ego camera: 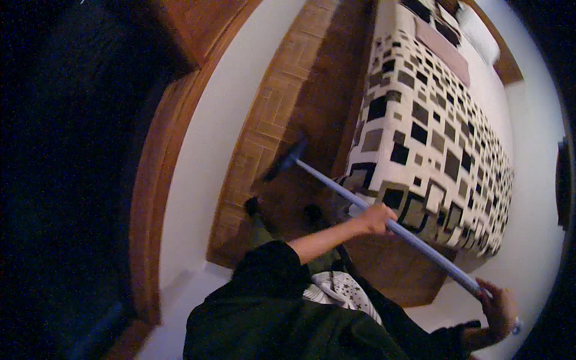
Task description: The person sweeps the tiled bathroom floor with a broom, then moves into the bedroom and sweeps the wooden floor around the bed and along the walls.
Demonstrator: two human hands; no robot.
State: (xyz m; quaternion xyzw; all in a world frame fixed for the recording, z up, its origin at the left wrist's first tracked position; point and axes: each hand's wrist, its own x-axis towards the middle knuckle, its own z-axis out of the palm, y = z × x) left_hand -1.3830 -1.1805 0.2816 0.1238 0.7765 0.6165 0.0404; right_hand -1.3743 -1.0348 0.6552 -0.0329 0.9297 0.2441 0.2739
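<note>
A broom with a pale blue pole [423, 247] runs diagonally before me. My left hand [378, 219] is wrapped around the pole near its middle. Farther up, near the pole's top end, my right hand [497, 308] grips it. The dark broom head [285, 159] is low over the wooden parquet floor, left of the bed; the blur hides whether its bristles touch the wood. My feet, dark and dim, are just below the broom head. A white cloth with stars [353, 288] shows at my waist.
A bed with a black, grey and cream square-patterned bedspread [418, 130] fills the right. On it lie a pink folded cloth [443, 51] and a white pillow [479, 36]. A white wall [198, 148] with wooden trim [148, 216] bounds the lit parquet strip [265, 108] at left.
</note>
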